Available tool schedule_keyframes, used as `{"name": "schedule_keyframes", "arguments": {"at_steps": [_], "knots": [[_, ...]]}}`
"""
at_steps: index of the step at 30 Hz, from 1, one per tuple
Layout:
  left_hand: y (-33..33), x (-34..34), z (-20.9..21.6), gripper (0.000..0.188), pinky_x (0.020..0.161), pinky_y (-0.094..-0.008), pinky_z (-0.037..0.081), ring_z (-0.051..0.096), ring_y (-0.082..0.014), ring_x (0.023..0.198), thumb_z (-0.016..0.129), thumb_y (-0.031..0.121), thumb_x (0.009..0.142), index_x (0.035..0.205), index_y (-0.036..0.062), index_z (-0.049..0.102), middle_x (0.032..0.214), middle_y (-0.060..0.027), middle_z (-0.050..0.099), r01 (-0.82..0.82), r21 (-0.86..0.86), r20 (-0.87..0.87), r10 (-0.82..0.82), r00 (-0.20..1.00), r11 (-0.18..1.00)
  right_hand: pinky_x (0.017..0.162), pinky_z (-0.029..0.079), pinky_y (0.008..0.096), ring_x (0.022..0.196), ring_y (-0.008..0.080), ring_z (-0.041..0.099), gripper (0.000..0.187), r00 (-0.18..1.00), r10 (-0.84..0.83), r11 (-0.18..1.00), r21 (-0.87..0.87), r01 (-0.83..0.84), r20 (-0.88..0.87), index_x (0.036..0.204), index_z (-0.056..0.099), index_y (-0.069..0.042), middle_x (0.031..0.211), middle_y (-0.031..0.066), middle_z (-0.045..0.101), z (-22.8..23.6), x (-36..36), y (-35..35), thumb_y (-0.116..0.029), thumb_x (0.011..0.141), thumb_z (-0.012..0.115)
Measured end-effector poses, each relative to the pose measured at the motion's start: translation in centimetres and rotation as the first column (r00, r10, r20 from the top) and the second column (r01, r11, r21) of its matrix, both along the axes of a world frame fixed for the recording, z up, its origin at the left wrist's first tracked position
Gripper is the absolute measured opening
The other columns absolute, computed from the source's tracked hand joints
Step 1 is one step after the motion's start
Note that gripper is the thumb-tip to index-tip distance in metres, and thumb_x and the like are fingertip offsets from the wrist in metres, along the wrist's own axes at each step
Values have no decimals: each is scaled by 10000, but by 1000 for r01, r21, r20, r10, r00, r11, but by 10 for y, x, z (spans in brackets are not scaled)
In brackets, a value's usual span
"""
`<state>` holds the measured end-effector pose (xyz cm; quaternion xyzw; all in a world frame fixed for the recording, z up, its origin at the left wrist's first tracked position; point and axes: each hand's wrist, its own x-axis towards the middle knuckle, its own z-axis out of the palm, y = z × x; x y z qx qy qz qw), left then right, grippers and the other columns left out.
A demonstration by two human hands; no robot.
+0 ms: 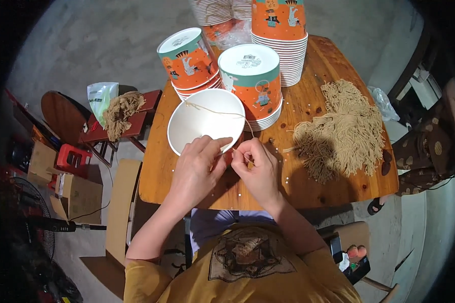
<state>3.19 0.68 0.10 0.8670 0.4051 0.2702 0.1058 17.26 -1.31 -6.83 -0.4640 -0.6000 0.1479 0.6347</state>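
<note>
A white-lined paper bucket [194, 121] lies tipped on the wooden table, its open mouth toward me. My left hand [199, 164] is closed on the near rim, fingers inside the mouth and thumb toward my other hand. Right beside it, my right hand [258, 164] pinches a thin beige cord [215, 110]. The cord runs up from my fingers, over the far right rim, and its loose end lies inside the bucket. Where the cord meets the near rim is hidden by my fingers.
Upside-down orange and green bucket stacks [250, 76] stand behind. A pile of beige cords [344, 134] lies on the right of the wooden table [313, 194], with small white bits scattered around. At left, a red bench [141, 111] holds more cords. Another person's patterned clothing [424, 146] shows at right.
</note>
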Motion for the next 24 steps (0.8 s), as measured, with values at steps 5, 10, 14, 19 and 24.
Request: {"name": "schedule_keyframes", "arguments": {"at_steps": [5, 10, 14, 19, 24], "knots": [[2, -1, 3, 270, 710, -394, 427, 555, -279, 784, 605, 66, 809, 1075, 27, 614, 776, -110, 556, 35, -24, 10, -35, 999, 999, 553, 459, 303, 587, 165, 533, 165, 1000, -12, 1000, 16, 12, 7, 820, 507, -28, 714, 65, 533, 0, -1, 3, 24, 759, 651], [17, -10, 10, 249, 765, -420, 455, 581, -334, 846, 537, 64, 851, 1087, 5, 595, 876, -172, 601, 133, -152, 46, -128, 991, 979, 549, 455, 305, 592, 172, 535, 158, 1000, -5, 1000, 15, 5, 7, 817, 509, -21, 719, 73, 537, 1, 0, 6, 27, 762, 649], [39, -12, 21, 197, 804, -295, 484, 592, -135, 917, 459, 75, 960, 1115, -1, 555, 977, -78, 614, 168, -550, 37, -178, 983, 818, 544, 455, 311, 586, 179, 538, 149, 1000, -3, 1000, 8, 3, 6, 824, 512, -13, 723, 84, 544, 0, -1, 7, 30, 768, 644], [57, -10, 16, 140, 733, -252, 451, 520, -82, 829, 498, 157, 971, 1023, 42, 560, 887, -9, 586, 264, -778, 193, -183, 964, 570, 552, 462, 313, 597, 179, 554, 135, 999, 28, 998, -55, -29, -30, 838, 519, -4, 726, 100, 559, 0, -1, 3, 21, 784, 640], [56, -9, 14, 144, 687, -250, 425, 475, -84, 770, 511, 179, 967, 944, 37, 526, 835, 2, 547, 215, -630, 17, -263, 965, 746, 564, 469, 305, 628, 153, 576, 114, 994, 106, 979, -170, -110, -32, 880, 549, -10, 752, 97, 582, 6, 7, 1, -43, 826, 644]]}}
